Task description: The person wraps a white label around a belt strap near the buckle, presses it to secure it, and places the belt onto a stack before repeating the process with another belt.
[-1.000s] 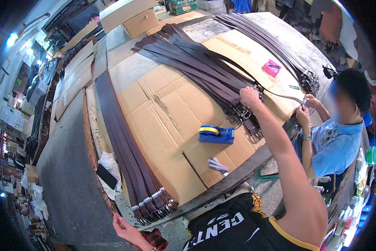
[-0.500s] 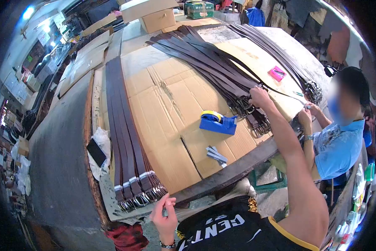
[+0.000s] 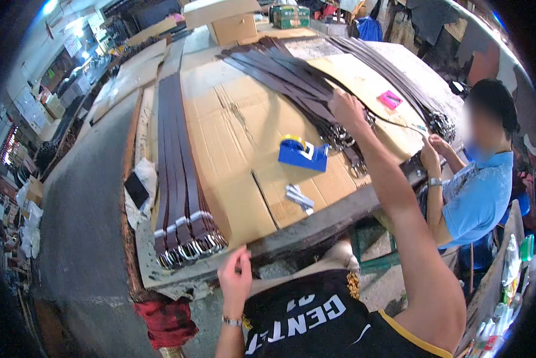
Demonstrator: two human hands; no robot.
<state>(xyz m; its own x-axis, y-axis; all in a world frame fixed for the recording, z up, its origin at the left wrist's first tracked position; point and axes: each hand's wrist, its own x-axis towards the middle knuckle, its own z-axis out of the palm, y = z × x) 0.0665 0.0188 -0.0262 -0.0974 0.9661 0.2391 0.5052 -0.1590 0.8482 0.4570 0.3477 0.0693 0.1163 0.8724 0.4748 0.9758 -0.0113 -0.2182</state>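
Across the cardboard-covered table, my right hand [image 3: 346, 110] is closed at a dark brown belt [image 3: 306, 89] in the fanned pile; its fingertips are partly hidden. Metal buckles [image 3: 339, 138] at the pile's near end lie just below that hand. My left hand [image 3: 235, 275] is raised by the table's front edge, fingers loosely bent and nothing visible in them. Beside it, a second row of brown belts [image 3: 181, 155] lies straight, with pale bands near the buckles [image 3: 190, 247].
A blue tape dispenser [image 3: 303, 156] and small grey-white strips [image 3: 299, 198] lie between the belt groups. A pink item [image 3: 390, 99] is farther right. A co-worker in a blue shirt [image 3: 479, 197] handles a strap at the right edge. A phone [image 3: 137, 190] lies at left.
My right hand has moved from the buckles up and left along the belts. My left hand has turned more upright near the table edge. The view has shifted slightly.
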